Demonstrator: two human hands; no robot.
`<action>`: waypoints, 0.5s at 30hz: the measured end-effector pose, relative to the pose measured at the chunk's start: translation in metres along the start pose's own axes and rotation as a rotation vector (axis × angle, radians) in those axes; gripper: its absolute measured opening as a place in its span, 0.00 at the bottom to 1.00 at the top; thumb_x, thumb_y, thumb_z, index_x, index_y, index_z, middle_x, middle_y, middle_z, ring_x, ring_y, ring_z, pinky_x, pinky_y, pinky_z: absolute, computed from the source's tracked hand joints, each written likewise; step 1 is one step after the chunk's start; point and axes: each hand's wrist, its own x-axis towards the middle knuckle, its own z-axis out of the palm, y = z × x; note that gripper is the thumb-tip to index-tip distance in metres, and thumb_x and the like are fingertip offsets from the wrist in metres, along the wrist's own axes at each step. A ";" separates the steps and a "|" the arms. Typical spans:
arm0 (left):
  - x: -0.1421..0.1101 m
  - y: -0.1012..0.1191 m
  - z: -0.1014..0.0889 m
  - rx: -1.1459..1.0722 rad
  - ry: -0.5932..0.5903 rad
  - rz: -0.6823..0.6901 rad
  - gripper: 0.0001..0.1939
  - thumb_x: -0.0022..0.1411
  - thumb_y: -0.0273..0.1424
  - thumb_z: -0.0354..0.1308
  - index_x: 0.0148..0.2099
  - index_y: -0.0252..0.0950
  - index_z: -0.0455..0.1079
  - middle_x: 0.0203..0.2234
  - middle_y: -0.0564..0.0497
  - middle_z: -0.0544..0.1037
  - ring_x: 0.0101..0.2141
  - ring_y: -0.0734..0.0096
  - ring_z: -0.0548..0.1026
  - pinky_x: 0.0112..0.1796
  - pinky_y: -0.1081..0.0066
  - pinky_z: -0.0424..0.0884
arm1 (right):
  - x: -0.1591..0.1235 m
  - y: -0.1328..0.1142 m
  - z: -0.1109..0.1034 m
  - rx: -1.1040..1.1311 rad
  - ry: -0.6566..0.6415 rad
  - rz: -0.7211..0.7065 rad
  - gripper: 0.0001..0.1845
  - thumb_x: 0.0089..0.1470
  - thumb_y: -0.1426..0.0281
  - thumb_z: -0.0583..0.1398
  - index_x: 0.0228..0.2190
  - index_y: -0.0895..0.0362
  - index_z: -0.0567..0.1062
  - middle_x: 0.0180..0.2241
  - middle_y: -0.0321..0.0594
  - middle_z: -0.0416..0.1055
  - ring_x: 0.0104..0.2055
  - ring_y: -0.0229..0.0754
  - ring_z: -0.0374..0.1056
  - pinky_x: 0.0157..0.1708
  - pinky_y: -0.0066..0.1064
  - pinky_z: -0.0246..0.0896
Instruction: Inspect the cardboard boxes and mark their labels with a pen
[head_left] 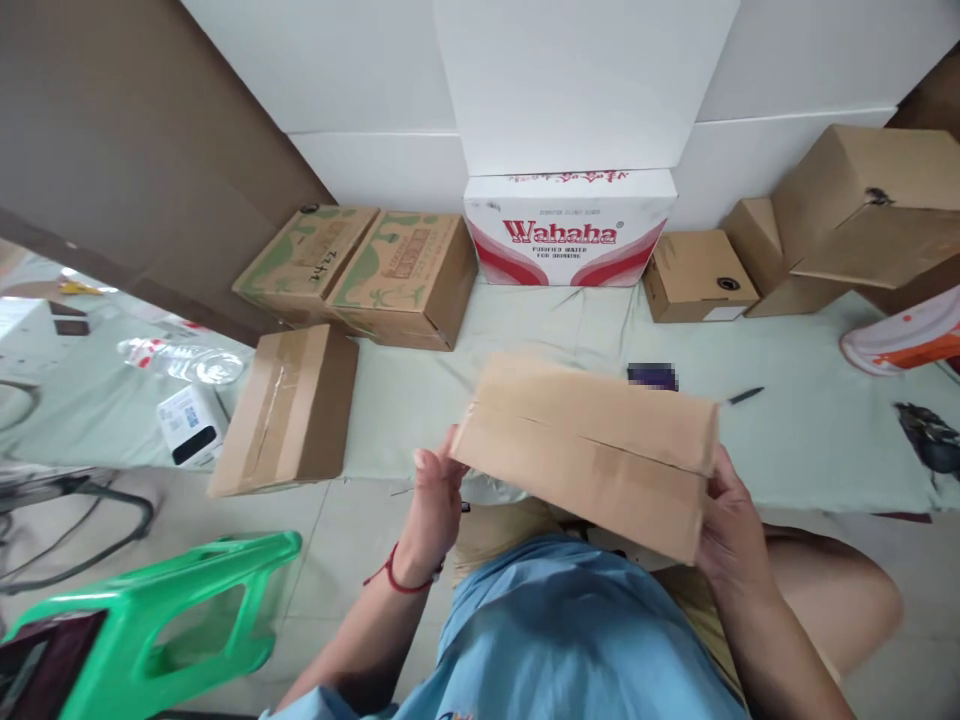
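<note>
A cardboard box (585, 450) is held tilted above the desk's (795, 450) front edge, partly over the lap. The left hand (435, 490) and right hand (735, 520) grip its opposite ends, presumably to balance the load; the left fingers are partly hidden. A taped carton (277, 410) rests near the front-left corner. The Wahaha box (570, 235) stands along the back edge, apparently out of the hands' way.

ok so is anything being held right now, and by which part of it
A brown cardboard box, held between both hands by its ends: the left hand at its left end, the right hand at its right.
</note>
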 end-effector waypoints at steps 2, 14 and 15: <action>0.006 -0.001 -0.004 -0.097 0.080 -0.108 0.41 0.61 0.70 0.61 0.51 0.36 0.84 0.53 0.40 0.87 0.68 0.38 0.74 0.64 0.52 0.74 | -0.007 -0.005 0.013 0.001 -0.015 -0.027 0.40 0.42 0.58 0.82 0.56 0.45 0.81 0.34 0.32 0.78 0.32 0.39 0.71 0.34 0.29 0.73; 0.021 -0.029 -0.031 -0.521 0.144 -0.445 0.16 0.70 0.39 0.69 0.53 0.35 0.80 0.47 0.46 0.89 0.49 0.54 0.88 0.53 0.63 0.85 | -0.020 -0.018 0.041 -0.052 -0.122 0.007 0.35 0.51 0.52 0.77 0.57 0.50 0.81 0.25 0.29 0.64 0.29 0.37 0.60 0.30 0.29 0.66; 0.022 -0.030 -0.033 -0.524 0.136 -0.421 0.15 0.70 0.38 0.69 0.54 0.35 0.80 0.46 0.46 0.89 0.48 0.56 0.88 0.52 0.65 0.85 | -0.019 -0.016 0.040 -0.082 -0.117 0.007 0.35 0.52 0.51 0.77 0.57 0.50 0.82 0.27 0.30 0.65 0.29 0.38 0.61 0.30 0.30 0.67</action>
